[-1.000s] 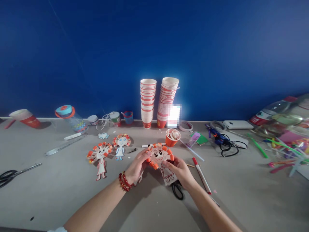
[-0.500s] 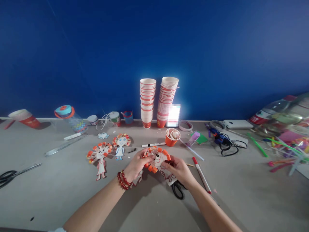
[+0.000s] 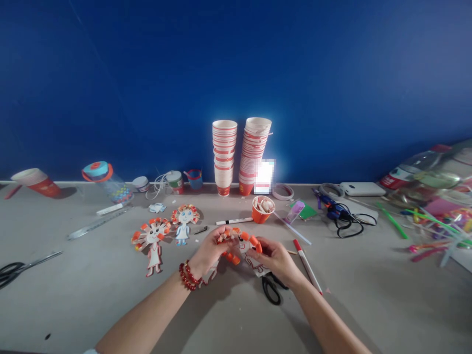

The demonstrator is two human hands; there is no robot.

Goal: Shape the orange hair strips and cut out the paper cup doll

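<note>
Between my two hands is a paper doll [image 3: 255, 264] with a drawn face and curled orange paper strips around its head. My left hand [image 3: 207, 251], with red beads at the wrist, pinches the curls on the left edge. My right hand [image 3: 277, 261] has thumb and fingers closed on the right side of the doll. Part of another paper figure [image 3: 209, 276] shows beneath my left wrist. Black-handled scissors [image 3: 272, 291] lie under the doll, their blades hidden. To the left rest two paper dolls, one in a red-outlined dress [image 3: 154, 251], the other blue-outlined [image 3: 182, 231].
Two tall stacks of paper cups [image 3: 224, 157] stand by the blue wall. A cup of scraps [image 3: 263, 212] sits ahead of my hands. A red marker [image 3: 308, 266] lies at right, near a glue gun [image 3: 334, 209]. More scissors [image 3: 22, 266] lie far left.
The held doll has tilted and its head is bent, so less of the face shows. My fingers have shifted slightly along the orange curls; both hands keep hold.
</note>
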